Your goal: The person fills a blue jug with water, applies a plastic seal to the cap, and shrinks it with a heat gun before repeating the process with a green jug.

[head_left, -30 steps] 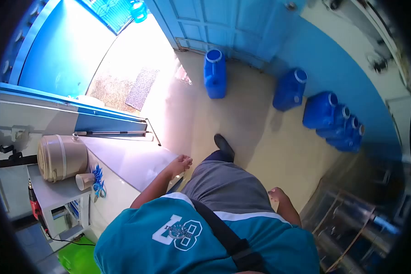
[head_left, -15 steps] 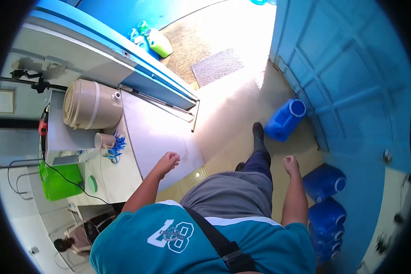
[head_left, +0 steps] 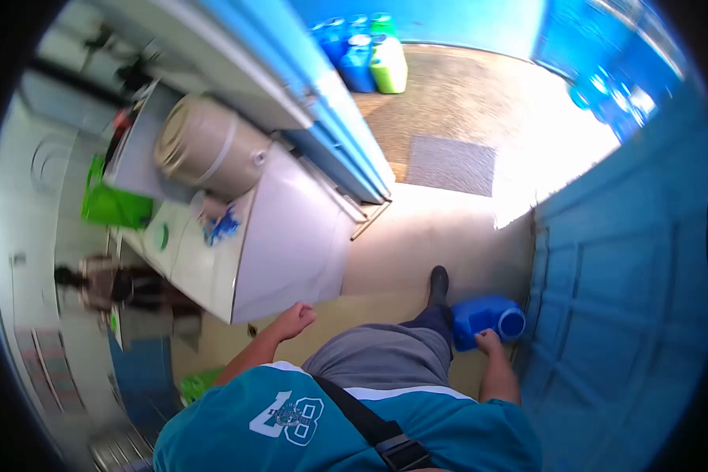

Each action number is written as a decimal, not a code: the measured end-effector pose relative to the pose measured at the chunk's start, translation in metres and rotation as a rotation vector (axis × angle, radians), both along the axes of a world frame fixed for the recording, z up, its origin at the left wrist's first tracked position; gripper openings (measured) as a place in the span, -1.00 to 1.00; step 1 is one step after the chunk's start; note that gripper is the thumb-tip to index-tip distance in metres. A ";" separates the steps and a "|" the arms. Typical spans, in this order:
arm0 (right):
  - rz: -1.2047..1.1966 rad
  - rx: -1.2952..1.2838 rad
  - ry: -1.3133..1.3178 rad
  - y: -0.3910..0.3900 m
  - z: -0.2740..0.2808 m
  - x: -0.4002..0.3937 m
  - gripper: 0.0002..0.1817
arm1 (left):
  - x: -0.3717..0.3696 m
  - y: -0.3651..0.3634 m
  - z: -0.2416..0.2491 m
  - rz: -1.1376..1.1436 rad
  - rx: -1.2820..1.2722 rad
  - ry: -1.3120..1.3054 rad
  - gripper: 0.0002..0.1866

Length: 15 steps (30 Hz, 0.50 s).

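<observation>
My left hand (head_left: 294,321) is loosely curled with nothing visible in it, near the front edge of the white counter (head_left: 291,236) but apart from it. My right hand (head_left: 489,343) is also closed, and I see nothing in its fingers. In the view it overlaps the near side of a blue plastic jug (head_left: 470,316) lying on its side on the floor. The hand seems to hang above the jug rather than grip it. A dark boot (head_left: 439,282) is beside the jug.
On the counter stand a beige drink cooler (head_left: 212,149), a cup (head_left: 206,206) and blue items (head_left: 223,228). A blue door (head_left: 606,275) is on the right. Past the doorway are a grey mat (head_left: 451,165) and several jugs (head_left: 358,63). Another person (head_left: 102,285) is at far left.
My view has turned right and I have stepped forward. The jug is now closer to my body, under my right hand in the view. Both hands stay closed.
</observation>
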State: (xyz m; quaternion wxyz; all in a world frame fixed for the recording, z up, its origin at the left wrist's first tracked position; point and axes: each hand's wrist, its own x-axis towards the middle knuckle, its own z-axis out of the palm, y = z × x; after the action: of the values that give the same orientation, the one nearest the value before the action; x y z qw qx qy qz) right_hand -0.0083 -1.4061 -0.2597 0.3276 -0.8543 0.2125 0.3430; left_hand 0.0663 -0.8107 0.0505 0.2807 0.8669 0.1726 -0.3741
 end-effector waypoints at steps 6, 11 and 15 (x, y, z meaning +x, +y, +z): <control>0.526 -0.045 0.053 -0.014 0.039 0.140 -0.64 | -0.118 0.008 -0.002 0.514 -0.196 -0.239 -0.44; 0.864 -0.114 -0.151 0.118 0.074 0.184 -0.63 | -0.336 0.040 -0.071 0.815 -0.012 -0.241 -0.51; 0.928 0.066 -0.297 0.275 0.116 0.153 -0.63 | -0.555 0.047 -0.133 0.522 0.081 -0.129 -0.73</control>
State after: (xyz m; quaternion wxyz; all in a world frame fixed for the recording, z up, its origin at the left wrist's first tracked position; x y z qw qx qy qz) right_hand 0.1444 -1.1311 -0.1438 0.1936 -0.8878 -0.2508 0.3339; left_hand -0.4889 -0.7634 -0.0830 0.3431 0.8256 0.3867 -0.2261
